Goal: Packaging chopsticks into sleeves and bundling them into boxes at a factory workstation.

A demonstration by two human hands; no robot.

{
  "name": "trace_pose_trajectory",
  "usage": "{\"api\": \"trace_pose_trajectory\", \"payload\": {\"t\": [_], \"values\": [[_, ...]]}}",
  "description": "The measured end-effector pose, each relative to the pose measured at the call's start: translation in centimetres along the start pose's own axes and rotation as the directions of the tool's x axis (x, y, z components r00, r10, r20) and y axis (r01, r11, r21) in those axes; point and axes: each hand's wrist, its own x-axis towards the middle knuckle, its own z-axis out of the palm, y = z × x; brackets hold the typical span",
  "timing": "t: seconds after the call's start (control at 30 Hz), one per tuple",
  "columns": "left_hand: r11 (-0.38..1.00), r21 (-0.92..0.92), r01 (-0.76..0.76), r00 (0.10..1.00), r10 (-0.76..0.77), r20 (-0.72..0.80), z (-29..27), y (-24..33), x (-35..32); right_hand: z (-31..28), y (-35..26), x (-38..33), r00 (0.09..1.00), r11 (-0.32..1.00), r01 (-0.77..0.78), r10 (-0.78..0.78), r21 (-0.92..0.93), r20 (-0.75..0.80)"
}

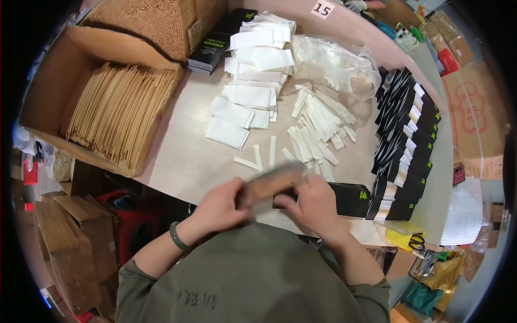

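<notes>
Near the table's front edge, my left hand (pixel 222 205) and my right hand (pixel 315 205) grip the two ends of a flat brown piece with a dark upper edge (pixel 273 183). Motion blurs it, so its kind does not show. Just right of my right hand lies a stack of black paper sleeves (pixel 351 199) with a green mark. Beyond my hands are loose narrow cream paper-wrapped strips (pixel 318 121), a few of them lying apart. Folded white paper packets (pixel 250 97) form an overlapping column farther back.
At left, a cardboard box (pixel 169 102) holds upright thin wooden sticks (pixel 116 113); a carton of packed stick ends (pixel 142 24) stands behind. Filled black sleeves (pixel 398 156) line the right side. A clear plastic bag (pixel 336 62), black packs (pixel 215 46) and scissors (pixel 416 241) are also here.
</notes>
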Motion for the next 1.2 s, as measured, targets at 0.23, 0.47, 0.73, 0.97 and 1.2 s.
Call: {"api": "trace_pose_trajectory", "payload": {"t": [0.23,0.47,0.73,0.97,1.2], "values": [[0.928,0.355,-0.111,0.966,0.184,-0.180,-1.2,-2.2,-0.9,2.4,-0.4,0.9,0.957,0.957,-0.284,0.287,-0.064,0.041],[0.821,0.432,-0.373,0.926,0.357,0.121,-2.7,-1.6,1.2,4.4,-2.5,3.0,0.945,0.947,-0.312,0.301,0.079,0.131],[0.814,0.573,0.091,0.597,0.416,-0.686,-15.9,-7.3,0.9,6.2,0.4,8.9,0.973,0.966,-0.230,0.228,-0.119,-0.031],[0.720,0.552,0.421,0.733,0.089,-0.675,-20.1,-13.2,-1.7,5.2,-1.0,13.0,0.975,0.998,0.050,-0.039,0.044,-0.218],[0.578,0.675,0.458,0.783,0.097,-0.615,-19.6,-12.1,-0.7,6.9,-1.5,15.9,0.996,0.981,0.090,-0.086,-0.170,0.033]]}}
